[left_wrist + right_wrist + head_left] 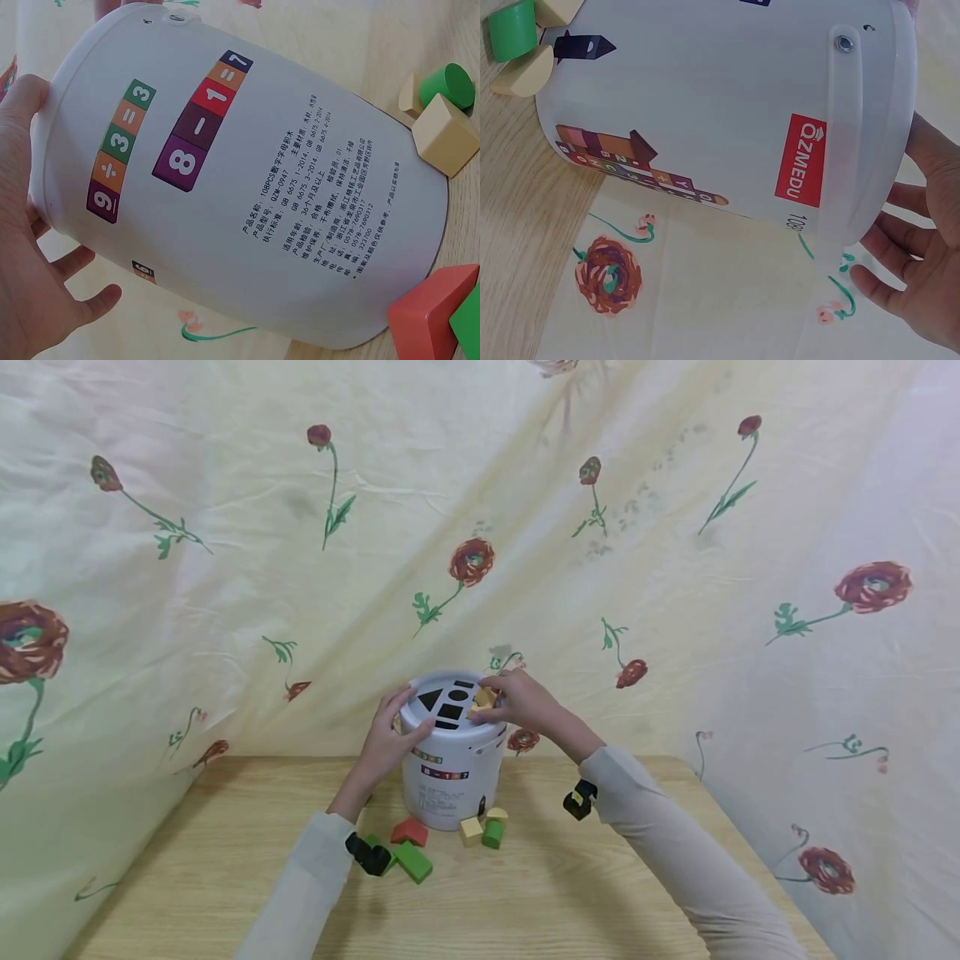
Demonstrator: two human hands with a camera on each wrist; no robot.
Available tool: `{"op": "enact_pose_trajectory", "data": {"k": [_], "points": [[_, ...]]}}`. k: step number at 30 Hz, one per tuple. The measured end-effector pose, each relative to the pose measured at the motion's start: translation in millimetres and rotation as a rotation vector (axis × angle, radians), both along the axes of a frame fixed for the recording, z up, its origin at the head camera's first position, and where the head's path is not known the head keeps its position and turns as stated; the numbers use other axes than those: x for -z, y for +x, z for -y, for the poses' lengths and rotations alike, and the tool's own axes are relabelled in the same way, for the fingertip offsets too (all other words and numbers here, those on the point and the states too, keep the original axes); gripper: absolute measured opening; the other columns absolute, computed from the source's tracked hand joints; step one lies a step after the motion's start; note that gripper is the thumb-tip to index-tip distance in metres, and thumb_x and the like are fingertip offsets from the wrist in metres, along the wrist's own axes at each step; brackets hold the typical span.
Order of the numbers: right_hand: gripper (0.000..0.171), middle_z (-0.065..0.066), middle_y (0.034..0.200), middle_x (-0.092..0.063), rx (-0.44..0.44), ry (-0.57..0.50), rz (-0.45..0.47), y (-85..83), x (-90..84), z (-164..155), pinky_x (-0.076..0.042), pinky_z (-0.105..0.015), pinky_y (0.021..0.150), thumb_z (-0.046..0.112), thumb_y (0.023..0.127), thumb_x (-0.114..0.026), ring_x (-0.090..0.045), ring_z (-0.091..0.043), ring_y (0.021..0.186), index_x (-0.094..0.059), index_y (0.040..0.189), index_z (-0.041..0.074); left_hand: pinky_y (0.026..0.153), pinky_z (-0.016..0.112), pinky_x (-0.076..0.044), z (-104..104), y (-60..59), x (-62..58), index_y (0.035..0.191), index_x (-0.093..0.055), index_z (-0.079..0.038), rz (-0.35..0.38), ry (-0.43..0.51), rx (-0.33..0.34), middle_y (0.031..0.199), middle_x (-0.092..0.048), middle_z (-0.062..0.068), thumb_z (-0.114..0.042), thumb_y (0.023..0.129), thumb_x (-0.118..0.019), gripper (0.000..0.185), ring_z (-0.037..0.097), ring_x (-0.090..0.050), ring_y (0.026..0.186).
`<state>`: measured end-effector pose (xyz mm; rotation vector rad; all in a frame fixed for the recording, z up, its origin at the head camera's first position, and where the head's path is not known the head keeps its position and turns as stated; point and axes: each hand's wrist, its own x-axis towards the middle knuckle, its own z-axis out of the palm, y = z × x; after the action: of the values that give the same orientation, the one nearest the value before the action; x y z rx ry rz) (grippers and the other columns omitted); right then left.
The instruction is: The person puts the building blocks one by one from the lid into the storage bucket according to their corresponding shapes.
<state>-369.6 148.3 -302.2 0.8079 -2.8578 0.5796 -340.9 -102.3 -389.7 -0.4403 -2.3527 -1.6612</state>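
Note:
A white bucket with a shape-sorter lid stands at the far edge of the wooden table. My left hand grips the bucket's upper left rim, thumb on the lid's edge; in the left wrist view the left hand curls round the bucket. My right hand pinches a tan wooden block over the lid's right side, by the cut-out holes. The right wrist view shows the bucket's side and the right hand's fingers; the block is hidden there.
Loose blocks lie in front of the bucket: a red one, a green bar, a tan cube, a green cylinder and a tan half-round. A flowered cloth hangs close behind and beside the table.

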Motion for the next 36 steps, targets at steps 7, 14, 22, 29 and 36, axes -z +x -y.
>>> {"op": "enact_pose_trajectory", "data": {"k": [7,14,22,29,36], "points": [[0.066,-0.015,0.138,-0.060,0.020,0.013,-0.005,-1.7,2.2,0,-0.053,-0.049,0.102,0.043,0.088,-0.079,-0.053,-0.031,0.122,-0.061,0.141,0.008,0.120,0.065,-0.030,1,-0.6,0.8,0.159,-0.036,-0.019,-0.006,-0.003,-0.004,0.168,-0.022,0.002,-0.044,0.094,-0.069,0.076,0.032,-0.024,0.154],[0.062,-0.015,0.140,-0.060,0.012,0.008,-0.012,-2.6,5.4,-1,-0.053,-0.049,0.100,0.043,0.090,-0.077,-0.052,-0.030,0.121,-0.062,0.139,0.008,0.121,0.065,-0.029,1,-0.5,1.4,0.159,-0.036,-0.018,-0.010,0.007,0.002,0.167,-0.022,0.003,-0.043,0.094,-0.070,0.077,0.033,-0.024,0.154],[0.059,-0.014,0.137,-0.062,0.028,0.004,-0.041,-0.5,8.1,-1,-0.053,-0.048,0.099,0.044,0.091,-0.076,-0.053,-0.029,0.120,-0.064,0.136,0.008,0.121,0.065,-0.027,2,-1.3,2.2,0.158,-0.037,-0.017,-0.013,0.021,0.003,0.167,-0.023,0.003,-0.041,0.094,-0.069,0.076,0.033,-0.024,0.154],[0.048,-0.012,0.121,-0.069,0.059,-0.110,-0.106,7.0,17.5,-1,-0.054,-0.047,0.092,0.039,0.091,-0.076,-0.055,-0.028,0.111,-0.071,0.126,0.007,0.122,0.066,-0.025,2,-1.0,2.2,0.158,-0.037,-0.018,-0.016,0.020,0.011,0.167,-0.023,0.004,-0.043,0.095,-0.070,0.076,0.033,-0.022,0.155],[0.041,-0.012,0.120,-0.068,0.054,-0.170,-0.174,9.4,27.2,-4,-0.054,-0.047,0.091,0.035,0.094,-0.074,-0.055,-0.028,0.110,-0.072,0.121,0.005,0.121,0.066,-0.026,1,-1.6,2.9,0.158,-0.037,-0.020,-0.013,0.014,0.003,0.167,-0.023,0.002,-0.045,0.094,-0.070,0.077,0.033,-0.023,0.154]]}}
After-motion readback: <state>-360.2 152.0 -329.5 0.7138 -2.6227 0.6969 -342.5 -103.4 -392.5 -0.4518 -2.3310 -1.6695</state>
